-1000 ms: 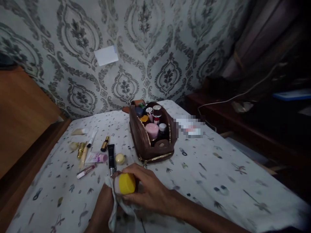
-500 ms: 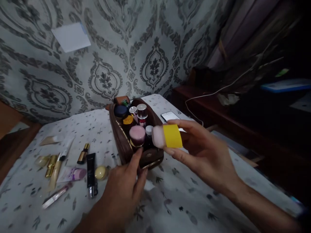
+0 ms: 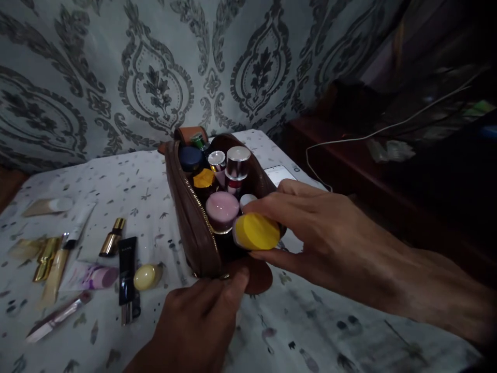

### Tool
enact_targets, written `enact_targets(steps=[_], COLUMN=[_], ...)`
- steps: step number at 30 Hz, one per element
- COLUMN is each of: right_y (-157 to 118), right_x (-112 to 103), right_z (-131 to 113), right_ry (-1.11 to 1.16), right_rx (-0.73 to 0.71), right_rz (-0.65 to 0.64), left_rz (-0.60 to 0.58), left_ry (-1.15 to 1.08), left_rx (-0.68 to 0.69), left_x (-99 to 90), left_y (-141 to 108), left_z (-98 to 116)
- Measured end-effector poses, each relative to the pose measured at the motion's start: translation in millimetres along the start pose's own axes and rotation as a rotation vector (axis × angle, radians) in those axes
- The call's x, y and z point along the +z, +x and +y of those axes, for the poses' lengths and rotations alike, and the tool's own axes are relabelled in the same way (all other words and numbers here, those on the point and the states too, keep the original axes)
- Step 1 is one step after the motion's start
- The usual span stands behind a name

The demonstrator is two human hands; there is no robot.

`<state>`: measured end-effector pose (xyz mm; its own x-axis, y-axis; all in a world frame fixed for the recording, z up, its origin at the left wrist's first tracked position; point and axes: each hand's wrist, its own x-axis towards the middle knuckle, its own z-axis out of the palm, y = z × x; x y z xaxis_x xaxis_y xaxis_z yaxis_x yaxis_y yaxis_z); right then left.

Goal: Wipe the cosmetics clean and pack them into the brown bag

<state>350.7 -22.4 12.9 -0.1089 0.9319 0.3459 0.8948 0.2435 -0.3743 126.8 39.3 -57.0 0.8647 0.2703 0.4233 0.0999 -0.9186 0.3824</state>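
Observation:
A brown zipped toiletry bag [image 3: 187, 233] stands open on the cloth, packed with jars and bottles. My right hand [image 3: 330, 233] grips a cosmetic jar with a yellow lid [image 3: 258, 232], tilted over the bag's near end. Beside it inside the bag is a pink-lidded jar [image 3: 222, 209]. Behind are a silver-capped bottle [image 3: 238, 160], an orange-yellow lid [image 3: 204, 178] and a dark blue lid [image 3: 190, 157]. A white cap [image 3: 247, 200] is partly covered by my right fingers. My left hand [image 3: 198, 318] holds the bag's near edge by the zipper, fingers closed.
Left of the bag lie a black tube [image 3: 127, 269], a cream-coloured round container [image 3: 146, 277], a gold-capped bottle [image 3: 113, 237], a purple-and-white tube [image 3: 91, 275] and several other cosmetics. A phone [image 3: 279, 174] lies behind my right hand. A white cable [image 3: 361, 140] runs along the right.
My right hand has lowered the yellow-lidded jar into the bag's near end and tilted its lid toward me. My left hand has moved down to the bag's near edge. The view has come closer.

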Motion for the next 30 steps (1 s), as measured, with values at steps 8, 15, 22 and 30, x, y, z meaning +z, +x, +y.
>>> enact_targets(steps=[8,15,22,30], right_y=[9.2,13.0,8.6,6.2], right_x=[11.8,18.2,16.5,14.9], right_z=[-7.2,-19.9,-22.4,-26.5], right_ry=[-0.329,-0.604,-0.645,-0.548], right_rx=[-0.148,-0.159,-0.203,-0.169], right_rz=[-0.121,-0.211,-0.256,-0.223], left_rz=[-0.019,0.062,0.067,0.074], left_ry=[0.014,0.106,0.136,0.095], left_rx=[0.006,0.060,0.047,0.038], left_x=[2.2,1.6,2.5,4.8], left_y=[-2.8,-3.1,-1.7,-1.9], left_z=[0.1,0.7,1.5,2.7])
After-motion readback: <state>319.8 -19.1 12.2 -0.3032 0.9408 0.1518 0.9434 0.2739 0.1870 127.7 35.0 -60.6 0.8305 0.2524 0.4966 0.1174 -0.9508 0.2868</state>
